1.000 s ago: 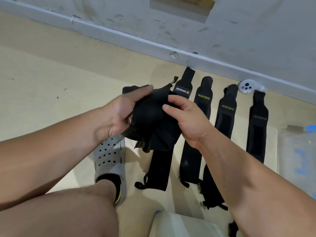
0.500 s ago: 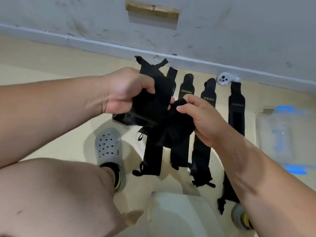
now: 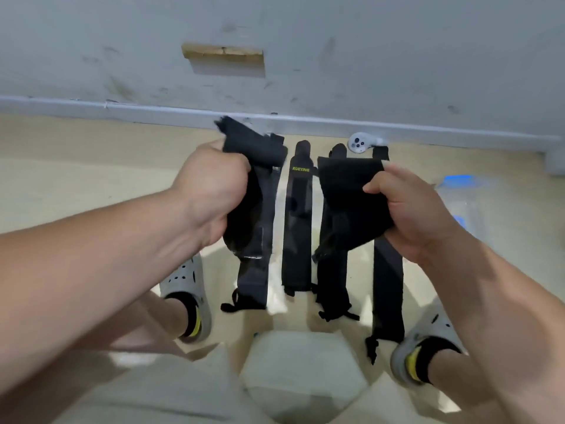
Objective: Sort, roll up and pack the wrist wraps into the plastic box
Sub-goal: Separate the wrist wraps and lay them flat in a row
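The left hand (image 3: 211,191) is fisted round a crumpled black fabric wrist wrap (image 3: 253,153). At 3 o'clock the right hand (image 3: 409,209) pinches a second black wrap (image 3: 348,191), seemingly held apart for sorting. Flat black wraps (image 3: 298,234) lie beneath, and the translucent plastic box (image 3: 464,203) sits farther toward 3 o'clock.

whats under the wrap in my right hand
A flat wrap on the floor: its tip and lower half show, its middle is hidden behind the held wrap.
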